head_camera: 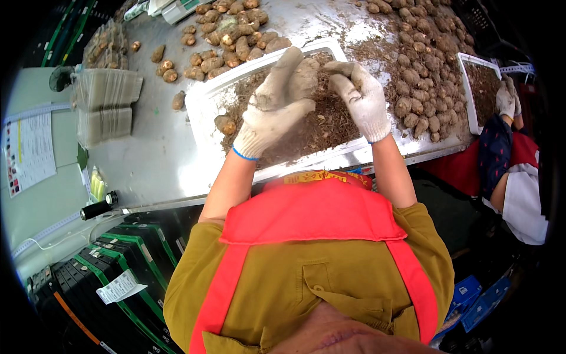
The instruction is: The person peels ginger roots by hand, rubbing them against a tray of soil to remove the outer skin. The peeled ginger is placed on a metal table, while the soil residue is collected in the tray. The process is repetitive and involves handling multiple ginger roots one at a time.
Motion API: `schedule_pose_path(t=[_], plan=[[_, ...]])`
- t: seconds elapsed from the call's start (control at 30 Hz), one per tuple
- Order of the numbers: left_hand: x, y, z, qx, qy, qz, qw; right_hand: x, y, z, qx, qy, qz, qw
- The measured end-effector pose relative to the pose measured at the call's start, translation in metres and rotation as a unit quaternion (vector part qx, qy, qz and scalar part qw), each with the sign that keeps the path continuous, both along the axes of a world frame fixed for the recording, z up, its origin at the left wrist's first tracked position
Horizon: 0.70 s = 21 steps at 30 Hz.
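My left hand (276,99), in a soiled white knit glove, holds a brown taro corm (304,78) against its palm and fingers. Just right of the corm is my right hand (360,95), gloved the same way, its fingers curled; whether they pinch anything is too small to tell. Both hands are above a white plastic tray (194,119) with loose root fibres and soil (329,119) in it. Another small corm (225,125) lies at the tray's left side.
Taro corms lie piled beyond the tray (243,42) and at its right (424,84). Clear plastic containers (106,104) are stacked at the left. A co-worker's gloved hands (508,97) are by a second tray (462,66). Black crates (128,256) stand below the metal table (150,168).
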State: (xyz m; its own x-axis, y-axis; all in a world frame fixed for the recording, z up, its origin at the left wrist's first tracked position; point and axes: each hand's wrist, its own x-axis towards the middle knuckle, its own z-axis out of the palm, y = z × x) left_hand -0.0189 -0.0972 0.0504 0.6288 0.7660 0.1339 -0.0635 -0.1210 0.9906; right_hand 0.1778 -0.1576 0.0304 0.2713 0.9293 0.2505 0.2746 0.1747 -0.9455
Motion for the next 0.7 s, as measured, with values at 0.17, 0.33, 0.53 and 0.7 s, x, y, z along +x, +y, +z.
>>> schedule_pose_path(t=[0.17,0.33,0.53,0.7], plan=[[0.001,-0.002,0.0,0.037,0.028,0.02,0.999,-0.008,-0.001,0.005,-0.072,0.005,0.044,0.996],[0.002,-0.002,0.019,0.105,0.117,-0.041,0.987,-0.003,0.013,-0.026,-0.129,0.343,0.095,0.926],[0.012,-0.006,0.009,-0.029,-0.002,0.047,0.998,-0.008,0.003,-0.037,-0.066,0.643,0.219,0.731],[0.017,0.001,-0.007,-0.051,0.013,0.09,0.995,-0.007,0.002,-0.043,-0.02,0.741,0.23,0.63]])
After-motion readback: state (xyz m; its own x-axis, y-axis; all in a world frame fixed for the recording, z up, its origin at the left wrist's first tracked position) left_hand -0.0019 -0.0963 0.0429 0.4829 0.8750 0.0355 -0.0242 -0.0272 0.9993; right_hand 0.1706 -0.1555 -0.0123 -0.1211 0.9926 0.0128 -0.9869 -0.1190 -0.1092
